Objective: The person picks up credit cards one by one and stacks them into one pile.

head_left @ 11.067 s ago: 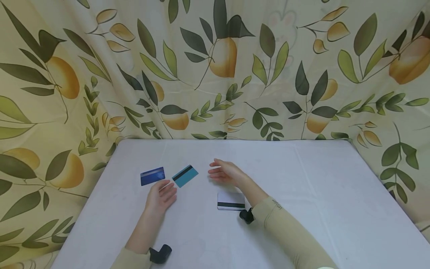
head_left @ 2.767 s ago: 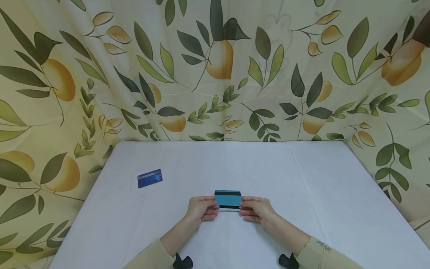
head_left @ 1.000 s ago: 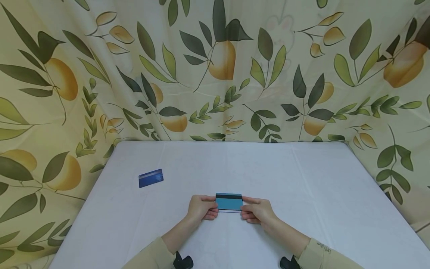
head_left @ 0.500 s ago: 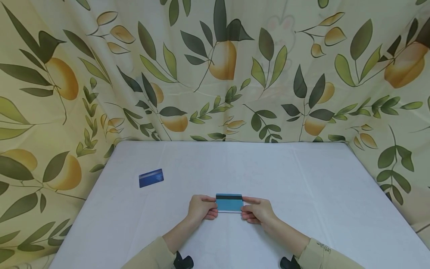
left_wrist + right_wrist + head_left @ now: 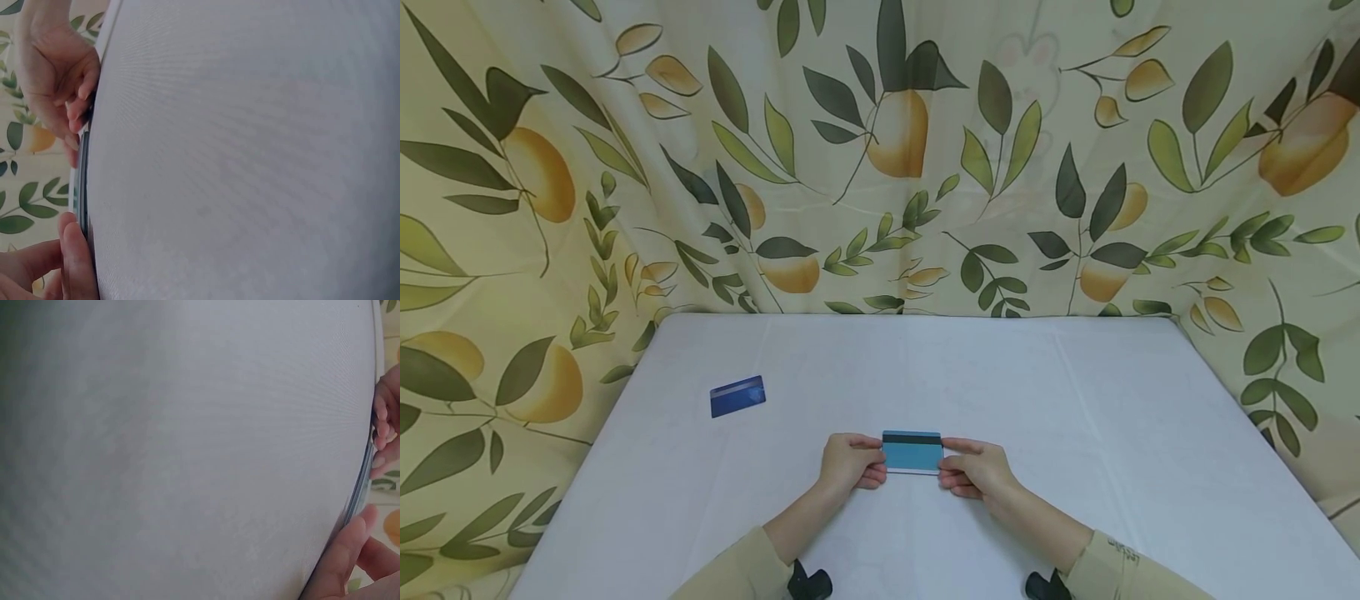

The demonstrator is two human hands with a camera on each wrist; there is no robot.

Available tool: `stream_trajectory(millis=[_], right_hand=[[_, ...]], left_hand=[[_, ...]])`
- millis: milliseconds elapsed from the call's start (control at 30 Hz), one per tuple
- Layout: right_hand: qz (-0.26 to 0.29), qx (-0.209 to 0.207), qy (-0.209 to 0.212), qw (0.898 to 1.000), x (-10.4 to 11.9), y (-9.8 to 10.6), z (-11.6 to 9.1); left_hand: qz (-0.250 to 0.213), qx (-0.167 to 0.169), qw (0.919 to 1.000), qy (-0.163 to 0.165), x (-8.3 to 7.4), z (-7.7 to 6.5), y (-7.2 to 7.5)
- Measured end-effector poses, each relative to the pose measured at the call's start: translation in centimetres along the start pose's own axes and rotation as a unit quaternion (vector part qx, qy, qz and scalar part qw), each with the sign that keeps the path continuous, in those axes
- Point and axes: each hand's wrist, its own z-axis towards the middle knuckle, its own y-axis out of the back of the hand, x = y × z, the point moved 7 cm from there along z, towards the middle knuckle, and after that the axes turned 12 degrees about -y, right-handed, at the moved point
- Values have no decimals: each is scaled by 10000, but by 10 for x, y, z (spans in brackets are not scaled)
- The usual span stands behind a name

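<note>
A teal card with a black magnetic stripe (image 5: 912, 455) lies on a small stack of cards, whose layered edges (image 5: 84, 181) show in the left wrist view. A thin white edge of the card beneath peeks out at the near side. My left hand (image 5: 852, 463) holds the left end of the teal card and stack between thumb and fingers. At the opposite end, my right hand (image 5: 976, 469) pinches the same pile by its short side. Further off to the left, a dark blue card (image 5: 737, 397) lies flat and slightly turned, untouched by either hand.
A white cloth (image 5: 1075, 400) covers the table. Behind its far edge hangs a curtain (image 5: 880, 208) printed with leaves and orange fruit. Black wrist devices (image 5: 809, 582) sit by the sleeve cuffs.
The teal card, earlier lying beside the blue one, is now on the stack with both hands at its ends. Over the last seconds it slid slightly toward the near side, lining up with the pile.
</note>
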Motion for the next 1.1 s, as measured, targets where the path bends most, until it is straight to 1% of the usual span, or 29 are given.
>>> stream_trajectory(millis=[133,267,367,467,633,767,867,1000,1100], right_hand=[[33,-12,-41,10000,0,1,1],[83,-65,-80,9999,4,3,1],[113,-152,-110,9998,10,6,0],[145,-151,-132,9997,18,9,-2],[206,18,-147,9997,30,9,-3],[365,283,-222,9987,37,6,-1],[408,559,-227,9973,43,0,-1],[267,923,-127,9953,53,-11,-1],[222,1146,-69,9931,59,-20,1]], left_hand=[[30,-25,10000,-14,0,0,1],[-67,-120,9999,-47,-1,1,3],[-230,-227,9995,16,-1,1,6],[-474,-337,9982,133,-1,1,10],[-867,-497,9947,243,-5,1,20],[-1126,-650,9910,311,-9,1,32],[-1218,-803,9885,406,-11,0,44],[-1305,-1025,9849,501,-12,-1,63],[-1466,-1216,9803,524,-12,-1,80]])
